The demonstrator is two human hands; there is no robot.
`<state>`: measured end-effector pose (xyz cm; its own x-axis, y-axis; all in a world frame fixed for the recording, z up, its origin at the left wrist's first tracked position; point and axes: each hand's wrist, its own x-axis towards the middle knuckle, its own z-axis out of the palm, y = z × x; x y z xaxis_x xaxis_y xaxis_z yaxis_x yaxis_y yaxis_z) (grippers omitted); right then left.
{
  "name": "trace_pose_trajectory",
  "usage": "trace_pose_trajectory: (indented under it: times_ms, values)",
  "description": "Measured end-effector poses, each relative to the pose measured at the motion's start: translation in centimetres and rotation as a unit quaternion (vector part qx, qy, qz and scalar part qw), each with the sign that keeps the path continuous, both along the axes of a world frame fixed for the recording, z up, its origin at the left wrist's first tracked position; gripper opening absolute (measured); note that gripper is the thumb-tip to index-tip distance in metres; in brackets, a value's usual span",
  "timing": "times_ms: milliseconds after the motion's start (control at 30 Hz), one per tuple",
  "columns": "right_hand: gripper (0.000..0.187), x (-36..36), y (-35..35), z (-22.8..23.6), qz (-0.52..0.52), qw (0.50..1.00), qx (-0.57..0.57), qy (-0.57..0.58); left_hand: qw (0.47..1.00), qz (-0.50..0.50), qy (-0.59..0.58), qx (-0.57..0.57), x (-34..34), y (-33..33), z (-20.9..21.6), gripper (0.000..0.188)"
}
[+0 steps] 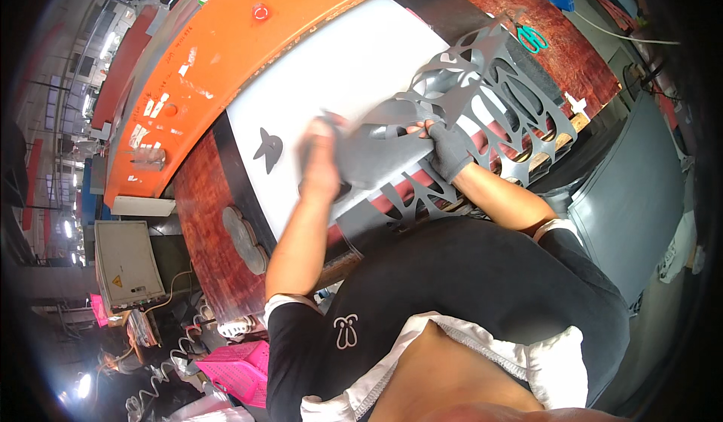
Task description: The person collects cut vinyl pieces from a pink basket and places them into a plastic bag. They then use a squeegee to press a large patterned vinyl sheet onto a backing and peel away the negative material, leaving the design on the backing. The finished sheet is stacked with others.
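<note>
Head view: a grey sheet (482, 90) with many cut-out holes is held over a white cutting board (339, 68). The left hand (322, 162), blurred, is closed on the sheet's near solid part. The right hand (450, 149), in a dark glove, is clamped on the same sheet just beside it; the perforated part is lifted up and away toward the upper right. One small grey cut piece (268, 148) is seen lying on the white board, left of the hands. A stack of grey cut pieces (242, 235) rests on the reddish table (211, 218). Green-handled scissors (532, 38) lie at the far right. An orange machine body (226, 45) is seen behind the board
</note>
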<state>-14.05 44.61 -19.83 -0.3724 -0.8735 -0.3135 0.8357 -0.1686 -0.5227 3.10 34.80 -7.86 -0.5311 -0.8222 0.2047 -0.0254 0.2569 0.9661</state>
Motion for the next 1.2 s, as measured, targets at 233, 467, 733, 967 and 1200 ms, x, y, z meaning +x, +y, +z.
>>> trace_pose_trajectory:
  times_ms: [233,467,733,967,1200]
  values:
    - [0.034,-0.6,2.7,0.4,0.104,0.99,-0.02,0.098,0.96,-0.027,-0.161,-0.229,-0.6,-4.4,1.1,0.025]
    - [0.043,-2.5,3.1,2.1,0.076,0.984,0.02,0.16,0.927,-0.107,-0.281,-0.226,-5.9,-0.1,-4.0,0.018]
    - [0.042,-2.9,2.0,4.4,0.21,0.961,-0.131,0.124,0.95,-0.068,-0.149,-0.266,-5.6,1.1,-4.6,0.032]
    - [0.043,-3.7,3.4,3.5,0.157,0.973,-0.041,0.162,0.974,0.207,0.057,-0.078,-1.9,-5.7,-3.6,0.023]
    - [0.031,-4.1,4.1,1.3,0.079,0.994,-0.01,0.08,0.937,0.258,-0.195,-0.133,7.7,-16.6,-4.4,0.052]
